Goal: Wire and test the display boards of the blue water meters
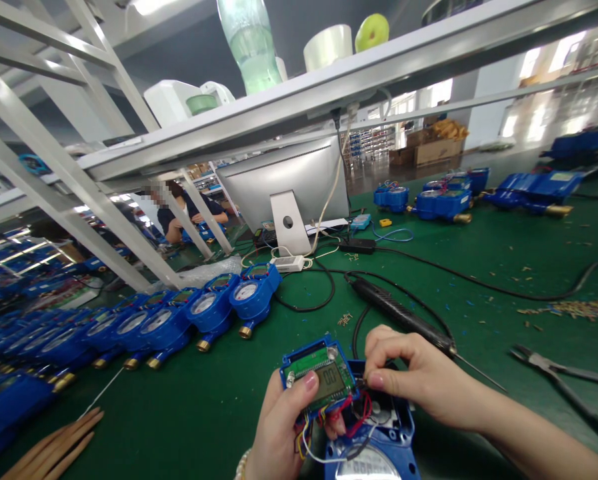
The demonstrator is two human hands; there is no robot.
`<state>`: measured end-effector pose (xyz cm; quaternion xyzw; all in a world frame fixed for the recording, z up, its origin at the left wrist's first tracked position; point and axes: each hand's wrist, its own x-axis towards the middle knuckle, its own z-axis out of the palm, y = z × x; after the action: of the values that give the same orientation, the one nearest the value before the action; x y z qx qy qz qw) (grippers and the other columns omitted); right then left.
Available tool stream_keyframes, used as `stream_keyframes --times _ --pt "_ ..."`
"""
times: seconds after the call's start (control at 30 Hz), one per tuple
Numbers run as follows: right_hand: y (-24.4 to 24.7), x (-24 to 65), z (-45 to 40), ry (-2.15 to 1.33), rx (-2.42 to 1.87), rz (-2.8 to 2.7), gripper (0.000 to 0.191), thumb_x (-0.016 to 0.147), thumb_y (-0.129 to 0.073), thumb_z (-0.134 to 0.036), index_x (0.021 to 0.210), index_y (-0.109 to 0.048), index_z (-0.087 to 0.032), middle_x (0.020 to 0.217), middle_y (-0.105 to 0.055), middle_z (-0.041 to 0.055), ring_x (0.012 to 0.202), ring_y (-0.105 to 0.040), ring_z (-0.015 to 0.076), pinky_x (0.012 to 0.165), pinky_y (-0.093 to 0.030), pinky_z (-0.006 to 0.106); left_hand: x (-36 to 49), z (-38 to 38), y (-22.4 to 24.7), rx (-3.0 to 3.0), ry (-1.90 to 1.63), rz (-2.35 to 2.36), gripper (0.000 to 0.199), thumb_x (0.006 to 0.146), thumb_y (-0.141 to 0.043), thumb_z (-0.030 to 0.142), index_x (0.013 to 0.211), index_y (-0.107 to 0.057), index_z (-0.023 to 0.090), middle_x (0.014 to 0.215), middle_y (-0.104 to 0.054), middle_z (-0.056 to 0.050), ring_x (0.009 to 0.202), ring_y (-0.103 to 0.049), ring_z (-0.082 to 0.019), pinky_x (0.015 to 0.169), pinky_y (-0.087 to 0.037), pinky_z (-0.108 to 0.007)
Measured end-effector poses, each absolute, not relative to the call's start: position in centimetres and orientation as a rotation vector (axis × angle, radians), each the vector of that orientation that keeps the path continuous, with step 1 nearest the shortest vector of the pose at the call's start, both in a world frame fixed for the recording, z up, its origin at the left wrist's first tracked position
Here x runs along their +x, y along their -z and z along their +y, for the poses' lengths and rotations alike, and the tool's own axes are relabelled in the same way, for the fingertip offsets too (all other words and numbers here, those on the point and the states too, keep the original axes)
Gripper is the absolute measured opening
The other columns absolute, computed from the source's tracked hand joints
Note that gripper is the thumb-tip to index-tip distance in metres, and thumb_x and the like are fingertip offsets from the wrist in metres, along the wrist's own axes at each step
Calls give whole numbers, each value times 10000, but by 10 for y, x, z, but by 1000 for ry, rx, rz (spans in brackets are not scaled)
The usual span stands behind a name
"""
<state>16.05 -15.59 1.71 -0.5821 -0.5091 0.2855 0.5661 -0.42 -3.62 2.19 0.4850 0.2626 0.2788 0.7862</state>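
My left hand (281,427) holds a blue-framed module with a green circuit board and grey LCD (319,375), thumb on its lower edge, tilted up over an open blue water meter body (373,443). My right hand (419,377) pinches red wires (359,408) where the module meets the meter housing. Coloured and white wires run from the module into the meter.
A black electric screwdriver (403,313) lies just beyond my right hand; pliers (553,370) lie to the right. A row of blue meters (199,313) stretches left. A monitor's back (286,183), cables, brass screws (583,308) and a seated person (179,210) are farther off.
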Motion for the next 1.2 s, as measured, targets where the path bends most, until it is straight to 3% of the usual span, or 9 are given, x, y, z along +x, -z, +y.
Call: stream_keyframes --times 0.37,0.63,1.2 --pt "-19 160 -157 -669 -1363 -1213 398 854 -655 -514 685 -681 -155 740 -547 20 757 -498 162 729 -351 298 -5 -27 -12 1042 -500 496 285 772 -705 363 870 -667 98 477 -637 -29 508 -663 -190 474 -475 -214" --pt "-19 161 -156 -673 -1357 -1207 391 851 -662 -510 684 -683 -156 744 -555 20 762 -499 162 737 -351 299 -5 -30 -13 1010 -523 519 266 767 -714 351 872 -680 110 487 -644 -19 497 -656 -187 535 -519 -248" --pt "-19 160 -156 -638 -1381 -1233 396 861 -650 -509 685 -678 -155 760 -555 32 771 -518 173 734 -382 312 -5 -32 -15 1024 -547 519 212 797 -676 302 868 -675 103 478 -644 -18 481 -655 -190 520 -521 -250"
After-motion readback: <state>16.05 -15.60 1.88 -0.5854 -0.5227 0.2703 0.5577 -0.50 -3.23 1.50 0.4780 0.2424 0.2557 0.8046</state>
